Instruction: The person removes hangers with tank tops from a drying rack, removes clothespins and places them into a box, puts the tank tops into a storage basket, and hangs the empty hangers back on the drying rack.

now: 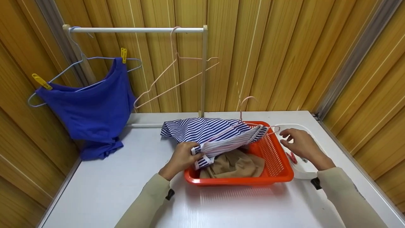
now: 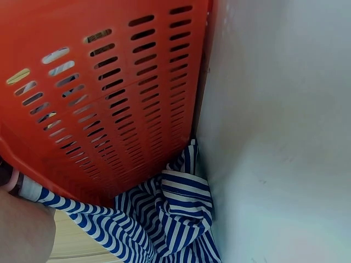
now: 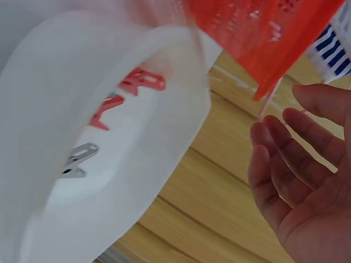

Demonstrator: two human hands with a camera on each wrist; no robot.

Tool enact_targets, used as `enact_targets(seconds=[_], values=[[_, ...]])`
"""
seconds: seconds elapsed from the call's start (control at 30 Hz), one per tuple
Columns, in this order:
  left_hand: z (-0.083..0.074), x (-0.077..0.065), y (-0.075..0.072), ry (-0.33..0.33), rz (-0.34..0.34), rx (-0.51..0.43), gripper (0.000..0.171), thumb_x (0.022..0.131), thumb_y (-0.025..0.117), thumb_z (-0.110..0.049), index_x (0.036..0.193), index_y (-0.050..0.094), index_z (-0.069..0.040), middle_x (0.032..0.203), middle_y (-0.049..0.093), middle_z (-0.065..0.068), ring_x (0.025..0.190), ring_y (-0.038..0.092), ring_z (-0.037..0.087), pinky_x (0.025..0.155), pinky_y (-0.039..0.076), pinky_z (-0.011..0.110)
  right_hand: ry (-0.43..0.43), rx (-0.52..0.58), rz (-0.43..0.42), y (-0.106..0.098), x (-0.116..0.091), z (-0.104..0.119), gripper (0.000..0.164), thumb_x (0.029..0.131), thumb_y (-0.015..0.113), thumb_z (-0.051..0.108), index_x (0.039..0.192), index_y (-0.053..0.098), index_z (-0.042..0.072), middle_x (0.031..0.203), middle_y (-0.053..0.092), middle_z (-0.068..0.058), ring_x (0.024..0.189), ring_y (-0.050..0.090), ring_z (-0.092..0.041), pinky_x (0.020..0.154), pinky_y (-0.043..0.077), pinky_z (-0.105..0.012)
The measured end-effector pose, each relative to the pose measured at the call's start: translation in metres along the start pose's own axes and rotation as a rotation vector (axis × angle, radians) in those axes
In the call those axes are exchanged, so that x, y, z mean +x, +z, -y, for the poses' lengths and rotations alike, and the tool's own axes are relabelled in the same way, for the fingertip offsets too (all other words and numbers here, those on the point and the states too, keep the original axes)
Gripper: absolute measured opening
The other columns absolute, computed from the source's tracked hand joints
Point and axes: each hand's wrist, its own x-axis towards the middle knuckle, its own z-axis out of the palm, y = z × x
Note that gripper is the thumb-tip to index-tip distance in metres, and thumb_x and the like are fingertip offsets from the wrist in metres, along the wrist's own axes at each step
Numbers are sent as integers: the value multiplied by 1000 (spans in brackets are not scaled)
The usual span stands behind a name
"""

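My left hand (image 1: 182, 156) grips one corner of a blue-and-white striped garment (image 1: 202, 129), with a pink hanger (image 1: 242, 109) running along its white-edged opening. The garment drapes over the left side of a red basket (image 1: 237, 181); in the left wrist view its lower folds (image 2: 184, 213) bunch against the basket's outer wall. Brown cloth (image 1: 237, 164) lies inside. Empty, with fingers loosely bent, my right hand (image 1: 302, 145) hovers between the hanger's right end and a white tray (image 1: 308, 175). Red clothespins (image 3: 148, 81) and a grey clothespin (image 3: 79, 160) lie in that tray.
At the back left stands a rack with a white rail (image 1: 136, 30). From it hang a blue garment (image 1: 98, 110), clipped to a hanger by yellow clothespins (image 1: 123, 55), and a bare pink hanger (image 1: 177, 84). Wood-patterned walls (image 1: 284, 47) enclose the white table (image 1: 126, 183).
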Motion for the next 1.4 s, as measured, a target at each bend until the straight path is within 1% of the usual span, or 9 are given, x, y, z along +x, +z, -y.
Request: enact_targets(seconds=[0.23, 0.33, 0.53, 0.67, 0.8, 0.97, 1.2, 1.3, 1.4], values=[[-1, 1, 0, -16, 11, 5, 15, 79, 79, -16, 89, 73, -6, 87, 74, 6, 81, 67, 21, 77, 52, 38, -106, 10, -131, -3, 8, 30, 27, 90, 67, 12, 116, 68, 6, 109, 70, -14, 96, 66, -34, 79, 53, -51], [-2, 1, 0, -30, 21, -4, 16, 79, 79, -16, 90, 73, -5, 89, 74, 6, 82, 67, 21, 78, 53, 39, -130, 16, -148, -3, 14, 39, 27, 90, 67, 11, 117, 67, 6, 112, 69, -14, 98, 65, -35, 79, 54, -52], [-3, 2, -1, -37, 29, -20, 18, 80, 79, -16, 92, 73, -4, 90, 74, 7, 84, 67, 22, 80, 53, 39, -187, -1, -147, 0, 30, 49, 31, 90, 68, 7, 120, 65, 4, 118, 67, -17, 105, 65, -39, 91, 50, -57], [-2, 2, 0, -12, 15, -9, 17, 79, 79, -15, 91, 73, -5, 90, 74, 7, 84, 67, 22, 79, 52, 39, -217, -13, -142, 3, 37, 52, 27, 90, 68, 7, 117, 67, 4, 114, 69, -16, 105, 65, -38, 94, 48, -57], [-3, 2, 1, 12, 4, -1, 16, 79, 78, -13, 91, 72, -5, 89, 74, 7, 83, 67, 23, 78, 52, 39, -234, -13, -154, 5, 40, 51, 19, 89, 68, 6, 108, 70, 4, 104, 71, -13, 97, 68, -34, 91, 49, -55], [-3, 2, 1, 11, 5, -1, 17, 79, 79, -14, 92, 73, -4, 89, 74, 8, 83, 67, 23, 78, 52, 39, -250, -11, -160, 4, 39, 48, 12, 89, 68, 6, 101, 72, 5, 97, 72, -11, 92, 68, -32, 87, 50, -53], [-1, 2, -3, -13, 35, -15, 17, 80, 79, -16, 91, 72, -5, 89, 73, 7, 83, 65, 21, 79, 51, 38, -246, -7, -149, 3, 37, 47, 12, 91, 68, 8, 101, 72, 7, 97, 72, -9, 90, 67, -30, 86, 51, -53], [1, 0, -5, -11, 55, -43, 16, 81, 78, -15, 92, 71, -5, 89, 72, 7, 83, 64, 20, 78, 51, 37, -246, -4, -151, 7, 36, 46, 11, 91, 68, 9, 101, 72, 8, 97, 72, -9, 89, 67, -29, 85, 51, -52], [2, -2, -8, -25, 89, -84, 19, 83, 78, -18, 97, 71, -6, 94, 73, 6, 87, 64, 19, 82, 52, 37, -238, 5, -150, 8, 35, 46, 12, 91, 67, 9, 102, 72, 8, 97, 72, -9, 89, 67, -29, 85, 52, -51]])
